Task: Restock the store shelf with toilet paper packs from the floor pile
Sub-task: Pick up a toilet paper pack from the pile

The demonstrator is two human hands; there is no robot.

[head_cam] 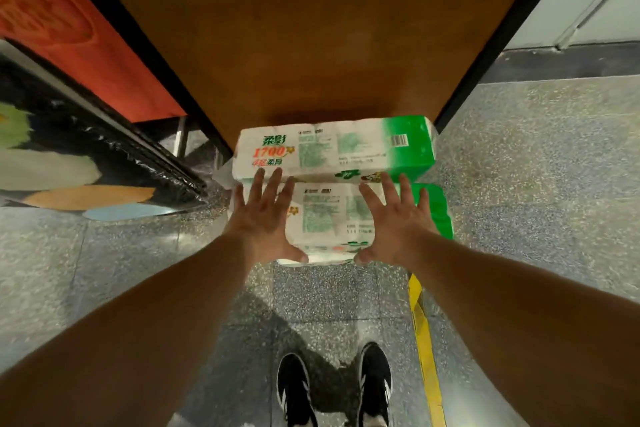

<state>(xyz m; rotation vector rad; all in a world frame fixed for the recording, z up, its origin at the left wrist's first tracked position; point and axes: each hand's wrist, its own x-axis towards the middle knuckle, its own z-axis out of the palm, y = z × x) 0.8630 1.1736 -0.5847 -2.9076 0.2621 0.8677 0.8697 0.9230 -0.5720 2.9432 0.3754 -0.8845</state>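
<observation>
Hands are reaching down, left hand (pixel 260 218) and right hand (pixel 394 220), fingers spread flat over the lower toilet paper pack (pixel 339 218), probably to grasp it; the upper toilet paper pack (pixel 332 149) is lying against the brown shelf panel (pixel 311 45).

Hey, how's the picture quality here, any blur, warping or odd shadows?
Head view: wide-angle warping bends the brown shelf panel and stretches the forearms; print on the upper white-and-green toilet paper pack is soft; a dark shadow lies on the speckled floor above the black shoes.
</observation>
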